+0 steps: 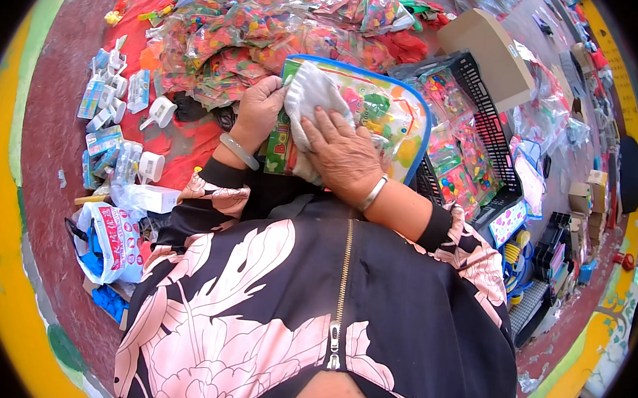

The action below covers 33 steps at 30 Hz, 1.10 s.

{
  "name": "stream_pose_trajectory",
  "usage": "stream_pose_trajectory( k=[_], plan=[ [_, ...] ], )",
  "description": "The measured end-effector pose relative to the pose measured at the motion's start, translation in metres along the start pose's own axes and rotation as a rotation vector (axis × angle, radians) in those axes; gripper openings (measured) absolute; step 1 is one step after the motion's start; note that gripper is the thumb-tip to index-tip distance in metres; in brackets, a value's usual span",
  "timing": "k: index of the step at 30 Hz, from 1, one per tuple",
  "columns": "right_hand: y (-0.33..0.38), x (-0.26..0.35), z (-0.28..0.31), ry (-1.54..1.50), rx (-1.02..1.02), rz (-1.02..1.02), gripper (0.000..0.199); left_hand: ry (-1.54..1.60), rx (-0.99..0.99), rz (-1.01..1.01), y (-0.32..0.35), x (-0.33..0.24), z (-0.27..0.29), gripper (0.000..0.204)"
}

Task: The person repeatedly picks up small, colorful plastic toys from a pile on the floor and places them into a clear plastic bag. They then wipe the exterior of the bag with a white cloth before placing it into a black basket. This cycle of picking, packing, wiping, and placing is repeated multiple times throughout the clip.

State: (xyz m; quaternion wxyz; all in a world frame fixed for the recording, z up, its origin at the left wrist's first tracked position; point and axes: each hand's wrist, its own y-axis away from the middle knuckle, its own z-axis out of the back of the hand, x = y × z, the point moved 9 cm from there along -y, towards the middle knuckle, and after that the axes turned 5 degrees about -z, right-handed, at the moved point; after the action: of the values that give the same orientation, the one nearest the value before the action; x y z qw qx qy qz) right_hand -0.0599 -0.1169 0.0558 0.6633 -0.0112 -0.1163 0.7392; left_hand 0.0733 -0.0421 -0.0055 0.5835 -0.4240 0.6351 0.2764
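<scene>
In front of my chest is a flat, colourful printed plastic bag [394, 123] with blue edging and clear parts. My left hand [260, 110] has its fingers closed on the bag's left edge, near the upper corner. A crumpled white cloth [313, 88] lies over the left part of the bag. My right hand [343, 155] rests flat on the cloth, fingers stretched out and slightly apart, pressing it against the bag. The bag's lower edge is partly hidden by my right hand and sleeves.
Beyond the bag lies a heap of clear packets [234, 38] with colourful contents. A black plastic crate [486, 129] holding similar packets stands at right, beside a cardboard box [484, 55]. White plastic pieces [161, 112] and a printed carrier bag [115, 240] lie at left.
</scene>
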Motion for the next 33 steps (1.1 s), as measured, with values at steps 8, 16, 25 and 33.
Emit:
stream_pose_trajectory(
  k=[8, 16, 25, 33],
  plan=[
    [0.024, -0.059, 0.025, 0.272, 0.010, -0.223, 0.047, -0.091, -0.043, 0.041, 0.002, 0.002, 0.002, 0.010],
    [0.040, -0.107, 0.033, 0.204, -0.128, -0.471, 0.044, -0.063, -0.065, 0.026, 0.003, 0.001, 0.002, 0.010],
    [0.088, -0.194, 0.019, -0.054, 0.246, -0.999, 0.033, -0.116, -0.037, -0.011, 0.001, -0.003, 0.003, 0.011],
    [0.086, -0.265, 0.097, -0.174, -0.140, -0.671, 0.028, -0.187, 0.070, 0.069, -0.005, 0.000, 0.005, 0.017]
  ],
)
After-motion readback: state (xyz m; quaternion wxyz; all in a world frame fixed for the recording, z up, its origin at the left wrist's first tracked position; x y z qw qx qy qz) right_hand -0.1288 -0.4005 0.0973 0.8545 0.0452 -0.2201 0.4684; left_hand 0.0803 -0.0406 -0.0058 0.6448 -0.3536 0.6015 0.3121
